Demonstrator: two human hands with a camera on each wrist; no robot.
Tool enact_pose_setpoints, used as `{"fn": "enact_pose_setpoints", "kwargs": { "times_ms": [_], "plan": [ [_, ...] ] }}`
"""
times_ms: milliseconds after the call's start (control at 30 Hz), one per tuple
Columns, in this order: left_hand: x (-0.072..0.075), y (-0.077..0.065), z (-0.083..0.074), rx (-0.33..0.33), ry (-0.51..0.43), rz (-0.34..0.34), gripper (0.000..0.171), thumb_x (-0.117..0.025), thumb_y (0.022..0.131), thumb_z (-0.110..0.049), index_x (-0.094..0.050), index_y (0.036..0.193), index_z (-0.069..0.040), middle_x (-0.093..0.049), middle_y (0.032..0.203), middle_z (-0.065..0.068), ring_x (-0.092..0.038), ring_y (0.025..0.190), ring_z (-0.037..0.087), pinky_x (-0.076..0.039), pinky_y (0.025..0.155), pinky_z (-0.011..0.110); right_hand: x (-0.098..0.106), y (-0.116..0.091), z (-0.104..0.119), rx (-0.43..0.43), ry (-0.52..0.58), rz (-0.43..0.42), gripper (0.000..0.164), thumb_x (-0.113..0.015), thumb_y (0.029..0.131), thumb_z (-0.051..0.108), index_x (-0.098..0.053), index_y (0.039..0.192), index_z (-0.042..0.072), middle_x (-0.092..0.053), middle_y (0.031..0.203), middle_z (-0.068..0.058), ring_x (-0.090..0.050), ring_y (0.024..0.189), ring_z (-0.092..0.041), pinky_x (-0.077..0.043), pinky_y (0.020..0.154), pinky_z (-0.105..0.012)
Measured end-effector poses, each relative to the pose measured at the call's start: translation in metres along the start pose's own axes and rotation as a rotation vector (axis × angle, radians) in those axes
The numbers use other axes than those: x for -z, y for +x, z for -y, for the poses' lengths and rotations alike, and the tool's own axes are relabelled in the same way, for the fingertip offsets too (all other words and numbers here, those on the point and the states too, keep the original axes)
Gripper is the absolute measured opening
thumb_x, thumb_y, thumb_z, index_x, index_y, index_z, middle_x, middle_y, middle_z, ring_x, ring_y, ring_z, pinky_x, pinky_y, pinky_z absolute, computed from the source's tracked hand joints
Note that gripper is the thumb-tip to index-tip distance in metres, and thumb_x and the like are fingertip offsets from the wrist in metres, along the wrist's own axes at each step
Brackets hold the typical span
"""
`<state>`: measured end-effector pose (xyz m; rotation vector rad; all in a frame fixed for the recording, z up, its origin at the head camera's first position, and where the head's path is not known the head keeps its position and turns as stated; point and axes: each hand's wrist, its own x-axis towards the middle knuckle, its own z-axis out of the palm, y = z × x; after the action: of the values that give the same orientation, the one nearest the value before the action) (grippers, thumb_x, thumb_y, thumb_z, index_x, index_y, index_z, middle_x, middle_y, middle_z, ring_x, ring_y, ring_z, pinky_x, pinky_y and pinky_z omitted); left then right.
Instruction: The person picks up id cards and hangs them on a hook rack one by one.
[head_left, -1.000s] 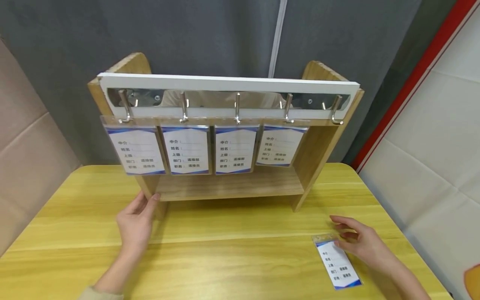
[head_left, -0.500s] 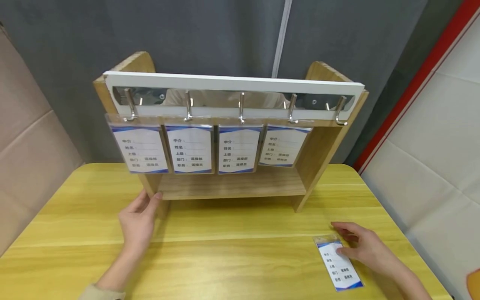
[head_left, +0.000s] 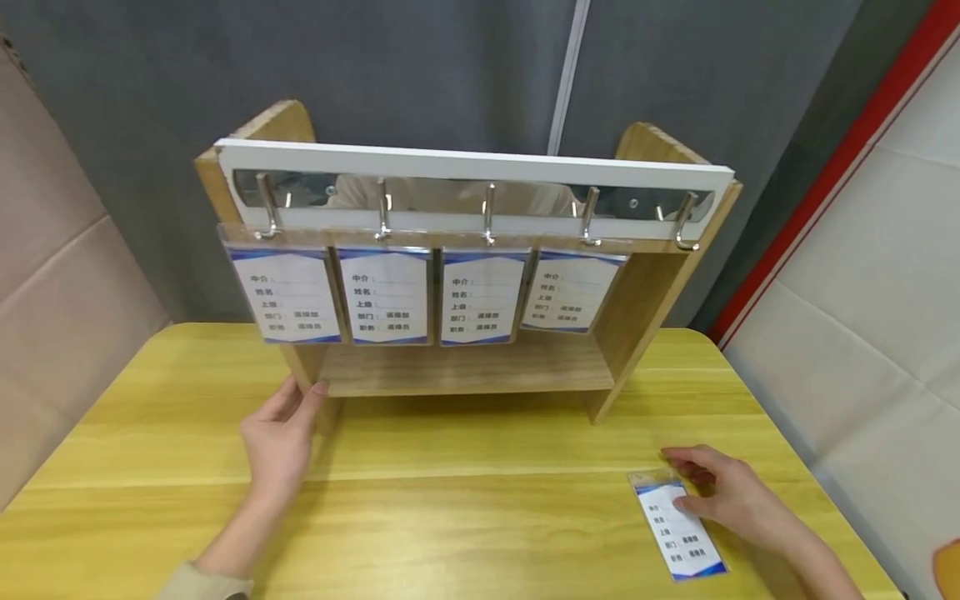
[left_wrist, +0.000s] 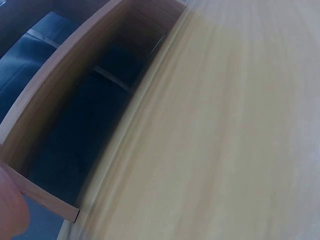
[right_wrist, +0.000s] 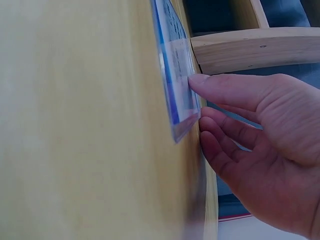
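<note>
My left hand (head_left: 277, 446) grips the lower left side of a wooden rack (head_left: 465, 371), its thumb in front near the shelf edge; in the left wrist view only a fingertip (left_wrist: 12, 205) shows against the wood. At the right, a clear-sleeved badge card (head_left: 681, 535) with blue corners lies on the table. My right hand (head_left: 738, 500) holds it by the right edge: the right wrist view shows the thumb (right_wrist: 220, 87) on the card (right_wrist: 176, 75) and the bent fingers at its edge. Several similar badges (head_left: 386, 296) hang from the rack's hooks.
A white board (head_left: 480, 158) with a metal strip and several hooks spans the rack's front. The rightmost hook (head_left: 684, 223) carries no badge. The yellow wood-grain table (head_left: 465, 517) stretches in front. Behind is a dark grey partition (head_left: 420, 75); a pale padded wall (head_left: 862, 350) stands at the right.
My right hand has lowered slightly and its thumb has come onto the badge card. My left hand keeps its grip on the rack. The head view has shifted a little.
</note>
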<state>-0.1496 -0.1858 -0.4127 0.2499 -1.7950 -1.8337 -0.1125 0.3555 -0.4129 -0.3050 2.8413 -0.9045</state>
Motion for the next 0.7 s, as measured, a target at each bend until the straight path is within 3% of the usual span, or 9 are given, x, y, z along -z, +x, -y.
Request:
{"fn": "enact_pose_setpoints", "kwargs": {
  "times_ms": [333, 567, 700],
  "plan": [
    [-0.0002, 0.0001, -0.0009, -0.006, -0.002, 0.004, 0.04, -0.074, 0.094, -0.003, -0.063, 0.132, 0.001, -0.06, 0.131, 0.023, -0.069, 0.103, 0.0, -0.056, 0.09, 0.019, 0.0011, 0.0008, -0.0003, 0.005, -0.001, 0.02, 0.053, -0.087, 0.083, 0.016, -0.066, 0.131, 0.004, -0.066, 0.12, -0.002, -0.058, 0.097, -0.009, -0.056, 0.081, -0.019],
    [0.0004, 0.0001, -0.0021, 0.004, 0.013, 0.011, 0.04, -0.074, 0.094, -0.004, -0.063, 0.133, 0.001, -0.06, 0.132, 0.023, -0.068, 0.11, 0.008, -0.056, 0.091, 0.019, 0.0015, 0.0006, 0.0001, -0.027, -0.025, 0.03, 0.048, -0.087, 0.083, 0.019, -0.07, 0.127, 0.008, -0.064, 0.115, 0.0, -0.054, 0.093, -0.013, -0.054, 0.078, -0.019],
    [0.0001, 0.0005, -0.001, 0.0, 0.007, 0.007, 0.04, -0.074, 0.094, -0.003, -0.063, 0.132, 0.001, -0.06, 0.131, 0.024, -0.069, 0.107, 0.006, -0.056, 0.091, 0.019, 0.0011, 0.0, -0.0002, -0.017, -0.032, 0.021, 0.042, -0.087, 0.083, 0.018, -0.072, 0.122, 0.012, -0.063, 0.112, 0.001, -0.052, 0.091, -0.012, -0.053, 0.077, -0.019]
  ]
}}
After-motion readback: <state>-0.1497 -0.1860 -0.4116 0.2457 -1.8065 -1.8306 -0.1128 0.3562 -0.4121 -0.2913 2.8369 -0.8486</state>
